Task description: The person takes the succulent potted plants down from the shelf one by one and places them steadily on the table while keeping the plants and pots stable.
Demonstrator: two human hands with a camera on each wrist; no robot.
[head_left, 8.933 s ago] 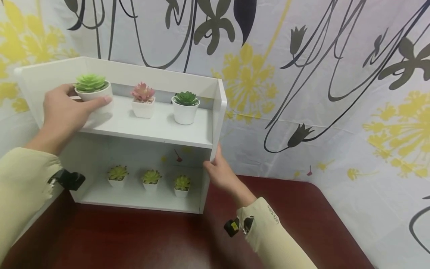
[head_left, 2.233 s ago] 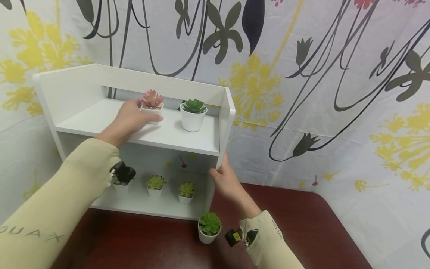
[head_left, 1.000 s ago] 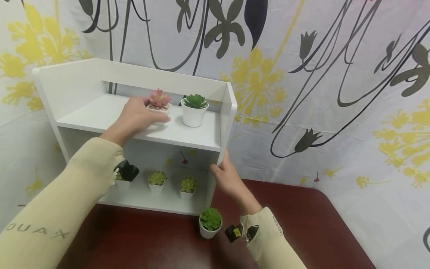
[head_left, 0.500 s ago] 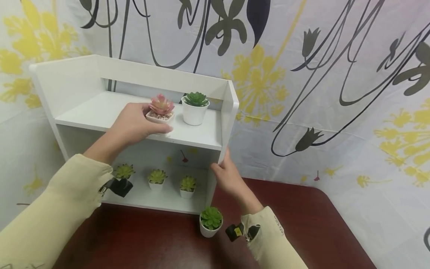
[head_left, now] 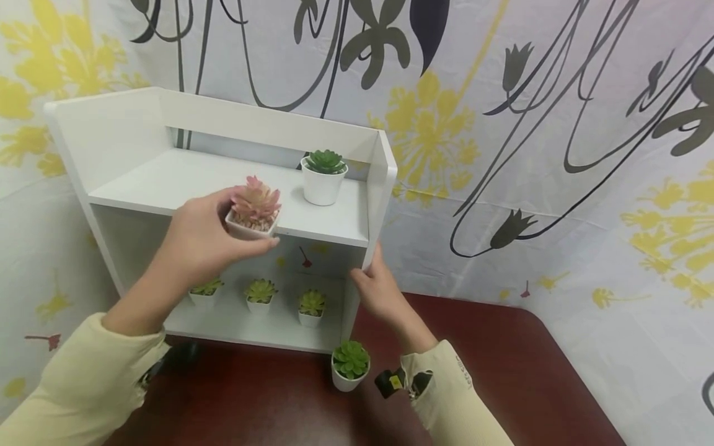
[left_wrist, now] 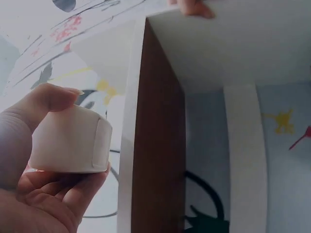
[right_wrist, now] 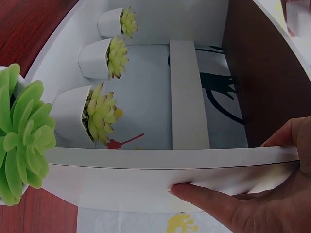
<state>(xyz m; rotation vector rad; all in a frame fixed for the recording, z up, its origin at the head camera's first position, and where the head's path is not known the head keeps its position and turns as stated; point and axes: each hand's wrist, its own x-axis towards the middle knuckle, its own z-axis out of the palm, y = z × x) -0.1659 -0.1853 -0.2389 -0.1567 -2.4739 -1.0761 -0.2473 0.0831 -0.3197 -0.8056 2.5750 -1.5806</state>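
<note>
1 pink succulent [head_left: 255, 199], likely light, stiff; hold by pot [head_left: 245, 232]; fingers of left hand [head_left: 196, 238] pinching it, right hand [head_left: 380, 290] gripping shelf [head_left: 139, 181]

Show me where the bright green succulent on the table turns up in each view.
Head: the bright green succulent is at lower centre, near the white shelf unit's bottom right corner.
Left wrist: not in this picture.
Right wrist: left edge, partly cut off.
Shared landmark: the white shelf unit, visible in all three.
</note>
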